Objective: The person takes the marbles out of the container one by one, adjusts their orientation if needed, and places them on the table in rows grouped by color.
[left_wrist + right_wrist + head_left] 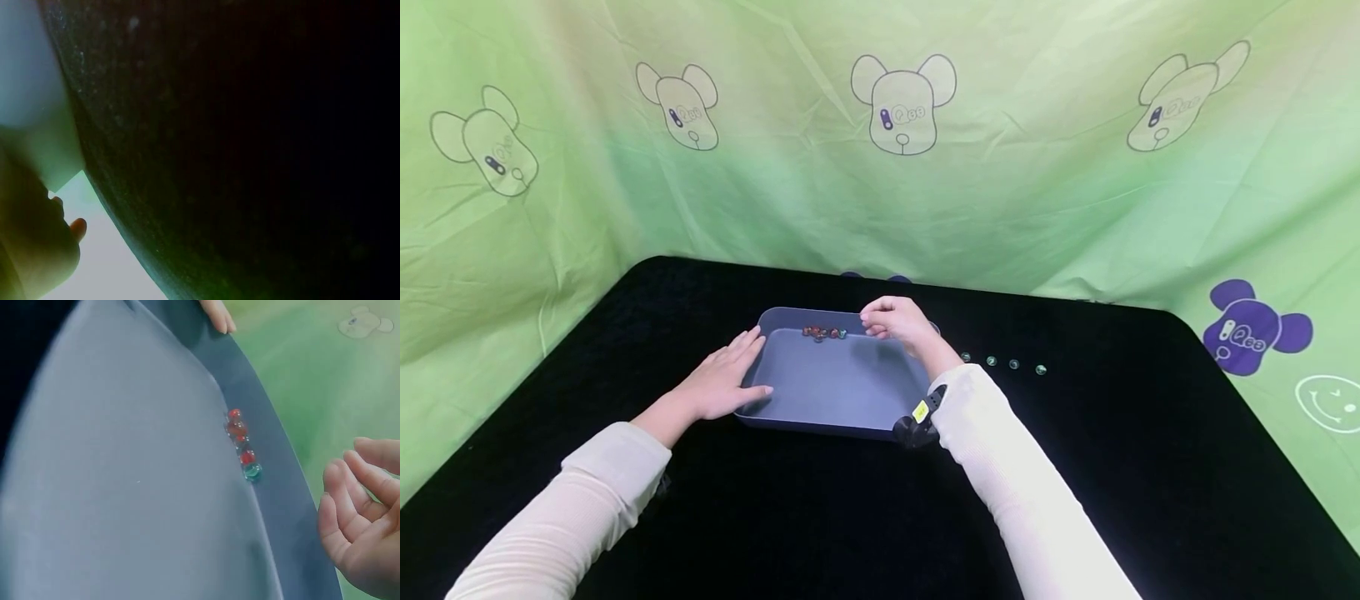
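Observation:
A grey-blue rectangular tray [831, 383] lies on the black table. Several small glass marbles [820, 333] sit clustered along its far inner edge; in the right wrist view most are red and one end marble [252, 472] is green. My left hand [722, 379] rests on the tray's left rim, fingers straight and thumb reaching over the inside. Above the far right part of the tray hovers my right hand [898, 321], its fingers loosely curled. Seen from the right wrist, nothing shows between those fingers [334, 478]. The left wrist view is mostly dark.
Several greenish marbles [1014, 364] stand in a row on the black table [1120, 433], right of the tray. A green patterned cloth [1000, 208] hangs behind and beside the table. A black wrist camera [917, 425] sits on my right wrist, over the tray's near right corner.

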`<state>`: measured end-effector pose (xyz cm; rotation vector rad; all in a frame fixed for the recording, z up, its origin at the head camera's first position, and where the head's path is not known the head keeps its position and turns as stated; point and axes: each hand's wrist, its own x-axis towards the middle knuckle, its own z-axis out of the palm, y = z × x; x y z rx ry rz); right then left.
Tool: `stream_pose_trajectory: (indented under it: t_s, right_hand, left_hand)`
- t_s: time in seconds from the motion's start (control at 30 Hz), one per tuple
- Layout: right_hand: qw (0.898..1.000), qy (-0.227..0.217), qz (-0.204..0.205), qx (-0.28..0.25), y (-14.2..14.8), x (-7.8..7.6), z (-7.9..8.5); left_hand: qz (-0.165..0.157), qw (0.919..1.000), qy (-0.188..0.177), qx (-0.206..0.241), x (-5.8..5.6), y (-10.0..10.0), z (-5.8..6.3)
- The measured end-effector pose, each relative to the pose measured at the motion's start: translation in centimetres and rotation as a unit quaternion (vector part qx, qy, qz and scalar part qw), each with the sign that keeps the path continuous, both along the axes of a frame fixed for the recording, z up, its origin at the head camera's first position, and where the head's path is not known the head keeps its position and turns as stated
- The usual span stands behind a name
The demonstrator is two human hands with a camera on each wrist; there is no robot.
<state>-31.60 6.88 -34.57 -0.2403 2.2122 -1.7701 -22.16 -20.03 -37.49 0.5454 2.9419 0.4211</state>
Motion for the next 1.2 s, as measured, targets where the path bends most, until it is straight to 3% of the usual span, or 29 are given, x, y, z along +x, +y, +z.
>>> stream_pose_trajectory:
  t_s: [0.6,0.93,1.2]
  right_hand:
    - [0.999,0.023,-0.007,0.022,-0.4,-1.2,-1.0]
    - [0.994,0.048,0.034,0.089,-0.9,-1.6,-1.4]
    - [0.986,0.038,0.083,0.138,-1.5,-1.8,-1.6]
  left_hand:
    - [-0.001,1.0,0.006,0.0,0.1,0.0,0.1]
    - [0.002,1.0,0.007,-0.005,0.0,0.0,0.0]
    - [-0.002,1.0,0.007,-0.005,-0.1,-0.1,-0.1]
